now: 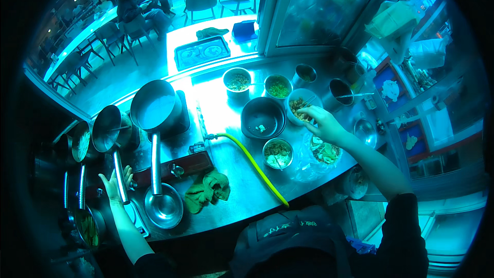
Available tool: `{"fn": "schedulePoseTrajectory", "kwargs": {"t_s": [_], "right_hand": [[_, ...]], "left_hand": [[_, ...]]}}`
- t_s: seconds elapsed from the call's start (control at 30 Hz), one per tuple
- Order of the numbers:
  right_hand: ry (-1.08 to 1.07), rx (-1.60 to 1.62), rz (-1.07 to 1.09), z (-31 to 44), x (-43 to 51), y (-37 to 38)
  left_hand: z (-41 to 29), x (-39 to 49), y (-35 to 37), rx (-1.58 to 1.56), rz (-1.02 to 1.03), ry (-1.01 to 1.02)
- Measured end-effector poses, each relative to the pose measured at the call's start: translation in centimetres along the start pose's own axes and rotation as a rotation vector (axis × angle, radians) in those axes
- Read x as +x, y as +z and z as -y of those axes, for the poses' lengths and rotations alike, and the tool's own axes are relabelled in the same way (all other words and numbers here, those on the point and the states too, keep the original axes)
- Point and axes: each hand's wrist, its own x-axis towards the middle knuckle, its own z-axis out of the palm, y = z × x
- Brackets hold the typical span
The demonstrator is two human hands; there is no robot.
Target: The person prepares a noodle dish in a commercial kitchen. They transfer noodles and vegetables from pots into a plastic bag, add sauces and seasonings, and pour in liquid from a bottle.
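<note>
My left hand (113,185) is at the steel handle (120,177) of a tilted saucepan (110,129), palm up with fingers spread. The handle crosses in front of it, and the fingers are not wrapped around it. Over a pale bowl (294,94) of brown chopped food (296,105) reaches my right hand (324,123), its thumb and fingers curled at the rim. Whether a bit of food is pinched there is unclear. A utensil stands in that bowl. Beside it sits a dark round pot (263,117) with a small pale clump (260,128) inside.
A larger saucepan (154,104) rests on the stove. Near the front lie a steel bowl (163,205), a crumpled cloth (208,192) and a yellow hose (254,162). Containers of chopped greens (278,87) and minced food (278,153) surround the pot. People sit beyond the window.
</note>
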Motion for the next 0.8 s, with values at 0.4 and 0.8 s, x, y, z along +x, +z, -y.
{"fn": "schedulePoseTrajectory", "kwargs": {"t_s": [0.4, 0.8], "right_hand": [[0.292, 0.108, 0.507, -18.6, 23.8, 17.1], [-0.291, 0.052, 0.081, -18.2, 23.9, 14.3]], "left_hand": [[24.2, -7.9, 23.8, 0.631, -0.658, 0.511], [34.7, 35.3, 29.3, 0.819, -0.544, -0.114]]}}
